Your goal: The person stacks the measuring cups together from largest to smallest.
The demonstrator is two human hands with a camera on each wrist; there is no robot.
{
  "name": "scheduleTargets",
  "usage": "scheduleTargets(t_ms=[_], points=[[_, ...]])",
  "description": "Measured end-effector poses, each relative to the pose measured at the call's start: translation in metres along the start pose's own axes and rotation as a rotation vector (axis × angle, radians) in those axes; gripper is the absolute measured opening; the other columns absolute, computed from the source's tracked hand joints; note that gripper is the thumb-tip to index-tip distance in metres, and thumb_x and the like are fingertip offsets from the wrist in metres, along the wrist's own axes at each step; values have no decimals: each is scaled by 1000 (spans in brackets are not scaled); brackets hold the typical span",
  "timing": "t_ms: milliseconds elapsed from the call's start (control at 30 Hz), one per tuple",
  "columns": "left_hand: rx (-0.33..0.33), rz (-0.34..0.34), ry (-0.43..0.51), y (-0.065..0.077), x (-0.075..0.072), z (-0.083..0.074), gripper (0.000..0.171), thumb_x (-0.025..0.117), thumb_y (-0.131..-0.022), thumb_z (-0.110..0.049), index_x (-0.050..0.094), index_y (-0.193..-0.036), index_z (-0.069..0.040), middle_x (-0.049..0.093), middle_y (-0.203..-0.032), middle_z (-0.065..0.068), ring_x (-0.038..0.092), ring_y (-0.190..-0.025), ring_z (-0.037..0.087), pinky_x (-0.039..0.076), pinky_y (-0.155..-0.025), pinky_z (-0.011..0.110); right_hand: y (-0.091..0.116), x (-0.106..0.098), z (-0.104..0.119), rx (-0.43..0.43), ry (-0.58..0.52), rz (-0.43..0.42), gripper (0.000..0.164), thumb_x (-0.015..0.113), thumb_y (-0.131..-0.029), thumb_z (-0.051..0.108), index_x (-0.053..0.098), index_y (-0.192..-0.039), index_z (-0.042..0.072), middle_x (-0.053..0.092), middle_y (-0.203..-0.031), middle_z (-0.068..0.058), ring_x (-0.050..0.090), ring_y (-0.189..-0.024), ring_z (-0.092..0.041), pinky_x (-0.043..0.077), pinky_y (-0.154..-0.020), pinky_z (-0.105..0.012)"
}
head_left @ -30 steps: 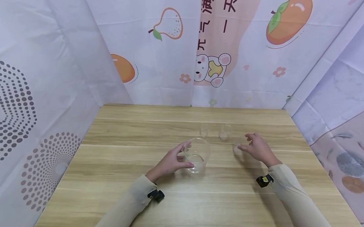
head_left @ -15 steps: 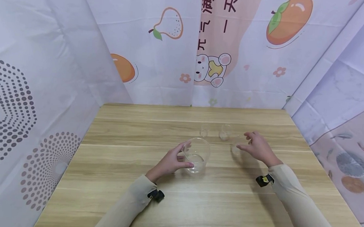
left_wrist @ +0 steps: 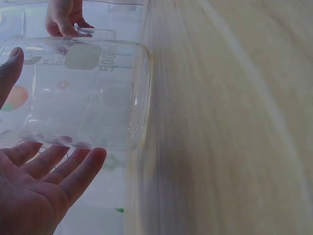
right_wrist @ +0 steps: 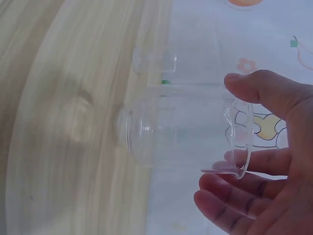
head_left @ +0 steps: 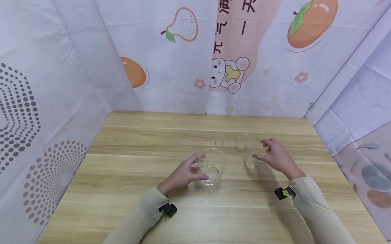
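A large clear glass beaker (head_left: 216, 161) marked 500 ml stands upright on the table. My left hand (head_left: 182, 175) grips it from the left, thumb on the near side and fingers on the far side, as the left wrist view of the beaker (left_wrist: 115, 93) also shows. To its right, my right hand (head_left: 277, 158) holds a smaller spouted beaker (right_wrist: 188, 127) near the rim between thumb and fingers. Its base looks raised off the wood. In the head view this glass is faint. Behind stand a medium beaker (head_left: 242, 143) and a very small one (head_left: 219, 141).
The wooden table (head_left: 130, 192) reaches back to a printed curtain (head_left: 174, 73). More curtains hang at the left (head_left: 62, 94) and the right (head_left: 366, 118). A small black camera is strapped on each wrist.
My right hand has shifted slightly left and away from me, carrying the smaller beaker toward the large one. My left hand and the large beaker stay in place.
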State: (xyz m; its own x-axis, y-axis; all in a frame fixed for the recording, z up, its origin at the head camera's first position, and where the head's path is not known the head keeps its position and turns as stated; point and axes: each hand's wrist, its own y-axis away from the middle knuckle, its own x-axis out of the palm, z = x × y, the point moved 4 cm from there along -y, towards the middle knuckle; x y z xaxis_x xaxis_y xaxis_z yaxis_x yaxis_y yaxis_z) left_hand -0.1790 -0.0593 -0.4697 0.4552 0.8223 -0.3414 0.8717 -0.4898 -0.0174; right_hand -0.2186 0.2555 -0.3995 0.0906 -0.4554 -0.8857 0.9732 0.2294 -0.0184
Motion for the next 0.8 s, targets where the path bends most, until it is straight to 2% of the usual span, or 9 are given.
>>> scheduleTargets(t_ms=[200, 433, 567, 667, 767, 800], points=[[-7, 2, 20, -1, 0, 0, 89, 80, -81, -27, 29, -154, -18, 40, -153, 12, 44, -136, 40, 47, -106, 50, 2, -6, 9, -18, -12, -9, 65, 74, -86, 36, 54, -129, -9, 56, -113, -25, 59, -90, -30, 52, -77, -46], [-15, 22, 27, -2, 2, 1, 89, 79, -83, -19, 26, -155, -16, 36, -155, 17, 40, -139, 42, 44, -108, 52, 3, -10, 19, -61, -24, -58, 62, 76, -84, 34, 57, -125, -9, 58, -108, -22, 59, -86, -26, 51, -73, -40], [-26, 30, 31, 1, 0, -11, 88, 78, -83, -16, 26, -154, -14, 37, -154, 19, 41, -137, 45, 43, -108, 54, 3, -13, 25, -85, -23, -88, 59, 77, -83, 29, 58, -124, -9, 58, -104, -20, 60, -84, -28, 50, -73, -38], [-20, 24, 37, 0, 0, -10, 88, 78, -83, -17, 27, -154, -14, 37, -154, 19, 42, -135, 46, 43, -108, 54, 2, -16, 30, -101, -22, -100, 58, 77, -83, 29, 58, -123, -9, 57, -102, -18, 59, -83, -27, 50, -72, -38], [-11, 12, 37, -3, 1, 2, 89, 79, -83, -20, 27, -154, -16, 37, -154, 16, 44, -135, 44, 44, -107, 53, 3, -18, 36, -110, -24, -108, 58, 77, -84, 30, 59, -124, -8, 57, -101, -16, 58, -83, -24, 50, -72, -37], [-9, 13, 39, -3, 1, 2, 89, 79, -83, -20, 27, -154, -16, 37, -154, 16, 44, -135, 44, 44, -107, 53, 3, -18, 37, -113, -27, -110, 59, 77, -84, 31, 59, -124, -8, 56, -101, -15, 57, -83, -24, 50, -73, -37]])
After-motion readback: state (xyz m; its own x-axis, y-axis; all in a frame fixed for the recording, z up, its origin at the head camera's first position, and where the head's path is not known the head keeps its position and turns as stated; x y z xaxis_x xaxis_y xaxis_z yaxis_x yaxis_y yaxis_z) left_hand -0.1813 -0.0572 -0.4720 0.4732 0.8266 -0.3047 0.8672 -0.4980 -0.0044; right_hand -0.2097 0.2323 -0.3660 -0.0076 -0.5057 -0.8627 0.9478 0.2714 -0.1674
